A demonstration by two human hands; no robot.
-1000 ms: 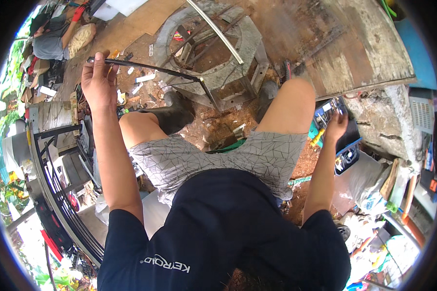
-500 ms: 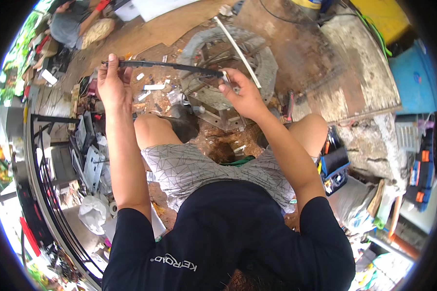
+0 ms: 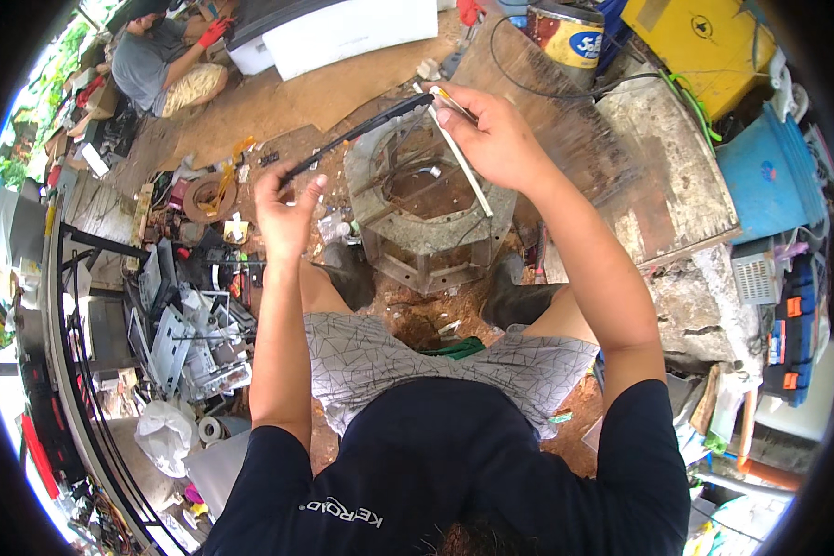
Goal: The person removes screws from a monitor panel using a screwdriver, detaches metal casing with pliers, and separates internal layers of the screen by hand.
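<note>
A long, thin black strip [image 3: 361, 128], much like a wiper blade, slants between my two hands. My right hand [image 3: 505, 139] pinches its raised far end, and a small pale piece shows at those fingertips. At the lower end is my left hand [image 3: 285, 218], its fingers curled against the strip and its thumb standing off to the side. Below the hands, an octagonal grey frame [image 3: 380, 227] with an open middle rests on the ground. Across its far right side leans a narrow white bar [image 3: 468, 176], passing close beneath my right hand.
Stained wooden boards [image 3: 686, 176] lie at the right, beside a blue bin [image 3: 774, 176] and a yellow container [image 3: 704, 46]. Scrap metal parts [image 3: 181, 343] crowd the left. A person in red gloves [image 3: 162, 65] sits at the far left near a white box [image 3: 352, 42].
The strip has tilted: its right end has risen away from me, while its left end has come down and nearer. My left thumb has lifted off it. My view has shifted too.
</note>
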